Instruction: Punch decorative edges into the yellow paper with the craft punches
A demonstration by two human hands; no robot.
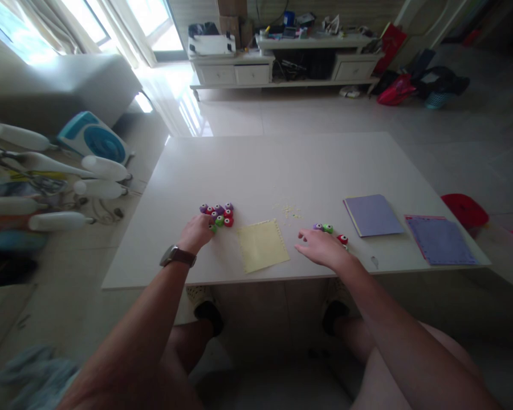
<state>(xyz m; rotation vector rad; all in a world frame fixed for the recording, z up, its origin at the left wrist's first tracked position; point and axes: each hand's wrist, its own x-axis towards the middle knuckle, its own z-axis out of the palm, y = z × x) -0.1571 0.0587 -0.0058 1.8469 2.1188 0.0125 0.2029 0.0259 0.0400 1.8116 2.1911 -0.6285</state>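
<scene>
Well, any lettering on the two purple square pads at the right of the counter (260, 165) is too blurred to read; the nearer-to-middle pad (374, 215) shows a yellow edge, and the outer pad (442, 240) a red strip along its top.

Across the room, a blue cup (288, 19) stands among clutter on a white cabinet (218, 74), its contents too small to tell; the cabinet's drawers are closed. Cardboard boxes (232, 23) are stacked at its left, and on the floor to its right a light-blue basket (436, 101) has dark material over its top.

The two hands are well apart. The left hand (195, 232), a watch (178, 256) on its wrist, has its fingertips down at the near edge of a cluster of small purple, red and green pieces (218, 213) with white eye-like tops; whether it grips one I cannot tell. The right hand (318, 246) is palm down, thumb and forefinger parted, beside a smaller group of matching pieces (327, 228), partly hidden behind it.

Between the hands lies a yellow sheet (263, 246) with notched edges, and just beyond it, pale scraps (290, 210) are scattered on the counter.
</scene>
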